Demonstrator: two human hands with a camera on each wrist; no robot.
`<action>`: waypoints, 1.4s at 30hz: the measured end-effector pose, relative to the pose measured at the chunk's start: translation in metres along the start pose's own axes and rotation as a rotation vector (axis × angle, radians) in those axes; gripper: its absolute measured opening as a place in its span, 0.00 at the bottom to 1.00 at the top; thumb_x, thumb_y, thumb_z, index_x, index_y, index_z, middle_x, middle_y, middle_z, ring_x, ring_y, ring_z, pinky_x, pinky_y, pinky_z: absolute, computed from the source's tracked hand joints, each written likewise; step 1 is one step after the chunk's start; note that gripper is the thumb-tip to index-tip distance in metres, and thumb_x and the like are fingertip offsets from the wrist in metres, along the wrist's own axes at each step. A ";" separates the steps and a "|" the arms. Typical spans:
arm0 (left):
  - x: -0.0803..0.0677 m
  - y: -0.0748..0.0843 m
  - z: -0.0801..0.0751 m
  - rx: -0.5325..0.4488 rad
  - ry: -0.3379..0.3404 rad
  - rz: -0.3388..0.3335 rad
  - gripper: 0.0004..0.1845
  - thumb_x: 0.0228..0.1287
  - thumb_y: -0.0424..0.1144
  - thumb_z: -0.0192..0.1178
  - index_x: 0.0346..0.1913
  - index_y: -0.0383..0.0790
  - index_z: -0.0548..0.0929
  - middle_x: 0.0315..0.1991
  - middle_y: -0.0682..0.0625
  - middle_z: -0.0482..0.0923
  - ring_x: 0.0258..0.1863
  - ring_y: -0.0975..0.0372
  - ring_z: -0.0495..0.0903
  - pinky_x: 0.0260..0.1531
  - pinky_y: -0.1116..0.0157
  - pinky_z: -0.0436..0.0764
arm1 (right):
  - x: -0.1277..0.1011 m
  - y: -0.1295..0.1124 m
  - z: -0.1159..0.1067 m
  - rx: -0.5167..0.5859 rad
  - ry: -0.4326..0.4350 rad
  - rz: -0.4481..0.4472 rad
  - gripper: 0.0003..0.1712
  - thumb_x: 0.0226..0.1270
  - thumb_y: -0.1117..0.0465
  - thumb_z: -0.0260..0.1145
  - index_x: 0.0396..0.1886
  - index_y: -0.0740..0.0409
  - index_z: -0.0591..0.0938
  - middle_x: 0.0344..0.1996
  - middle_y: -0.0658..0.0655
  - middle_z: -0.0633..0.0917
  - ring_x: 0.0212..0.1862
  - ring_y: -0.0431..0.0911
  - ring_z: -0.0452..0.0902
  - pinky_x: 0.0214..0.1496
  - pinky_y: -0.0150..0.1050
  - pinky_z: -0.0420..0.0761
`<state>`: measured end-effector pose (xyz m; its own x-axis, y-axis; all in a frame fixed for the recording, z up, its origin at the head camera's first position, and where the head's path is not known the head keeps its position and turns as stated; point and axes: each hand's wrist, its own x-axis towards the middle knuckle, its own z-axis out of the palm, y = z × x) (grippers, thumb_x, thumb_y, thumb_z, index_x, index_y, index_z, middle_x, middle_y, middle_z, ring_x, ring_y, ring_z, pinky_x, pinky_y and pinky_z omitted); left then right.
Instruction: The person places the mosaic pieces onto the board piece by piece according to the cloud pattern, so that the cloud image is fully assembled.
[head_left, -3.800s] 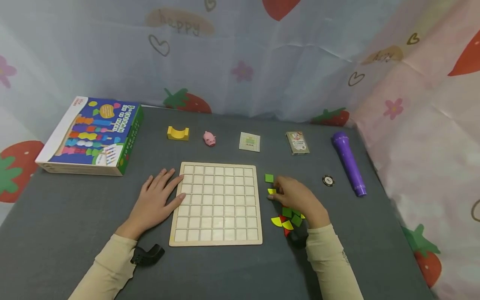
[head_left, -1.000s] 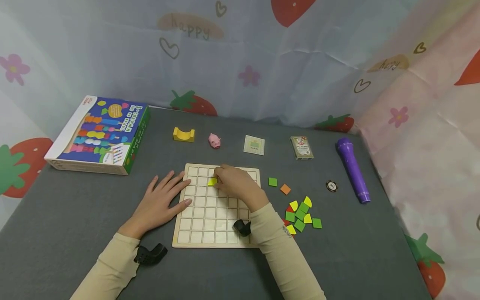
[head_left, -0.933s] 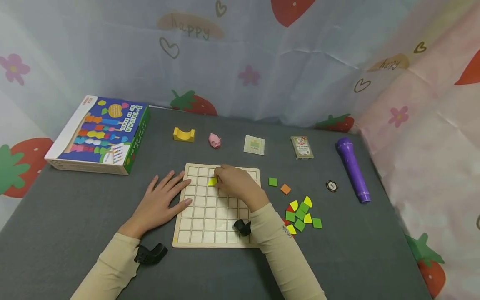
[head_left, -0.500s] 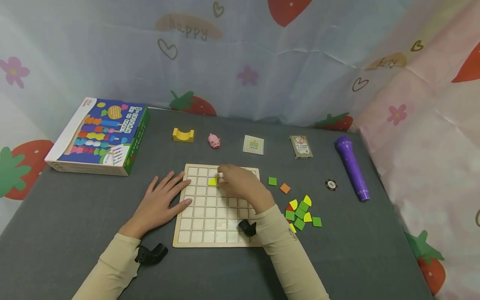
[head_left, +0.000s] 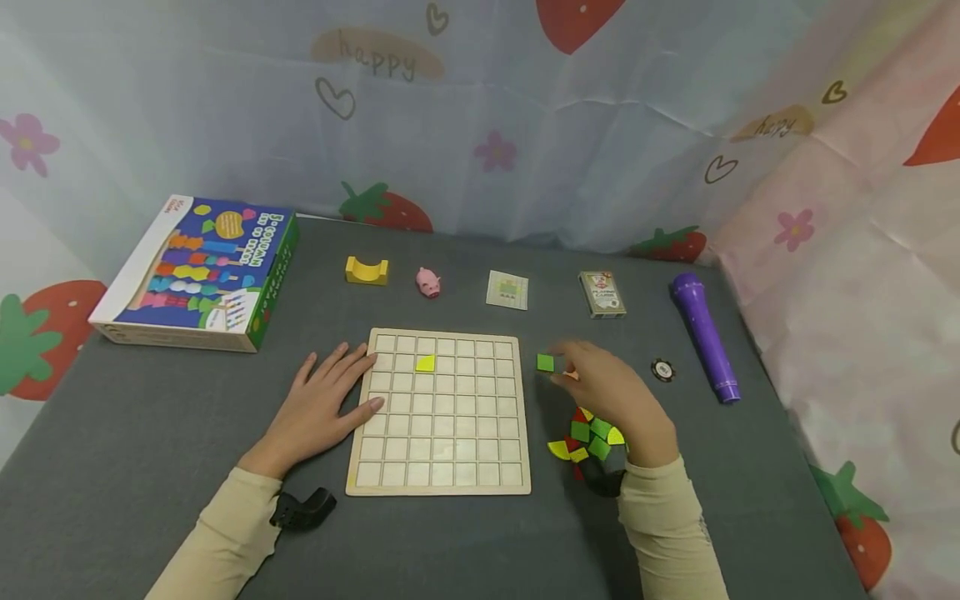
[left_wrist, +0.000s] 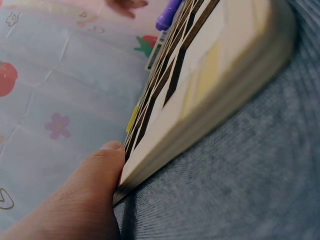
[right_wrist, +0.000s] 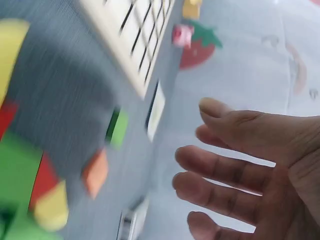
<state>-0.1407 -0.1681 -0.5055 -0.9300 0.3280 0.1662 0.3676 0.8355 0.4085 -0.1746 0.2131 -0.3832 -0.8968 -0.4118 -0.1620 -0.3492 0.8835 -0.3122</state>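
Yellow tile (head_left: 425,363) on gridded board (head_left: 444,427)

“happy” on backdrop (head_left: 480,100), box (head_left: 198,271) lettering unclear

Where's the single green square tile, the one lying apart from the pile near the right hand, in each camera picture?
Head: green tile just right of centre, below mid-height, between the board and the right hand.
Left wrist: not visible.
Right wrist: green tile left of centre, blurred, between the board's corner and the orange tile.
Shared landmark: the board, also in left wrist and right wrist.
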 end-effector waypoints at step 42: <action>0.001 -0.002 0.002 -0.010 -0.011 -0.007 0.37 0.66 0.63 0.51 0.73 0.49 0.62 0.74 0.47 0.57 0.74 0.49 0.50 0.69 0.41 0.42 | -0.023 0.052 0.035 0.037 -0.025 0.100 0.14 0.66 0.66 0.64 0.51 0.64 0.79 0.41 0.58 0.79 0.41 0.49 0.74 0.43 0.46 0.78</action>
<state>-0.1419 -0.1688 -0.5076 -0.9327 0.3268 0.1528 0.3607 0.8337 0.4182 -0.1626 0.2609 -0.4286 -0.9194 -0.3277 -0.2173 -0.2475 0.9117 -0.3279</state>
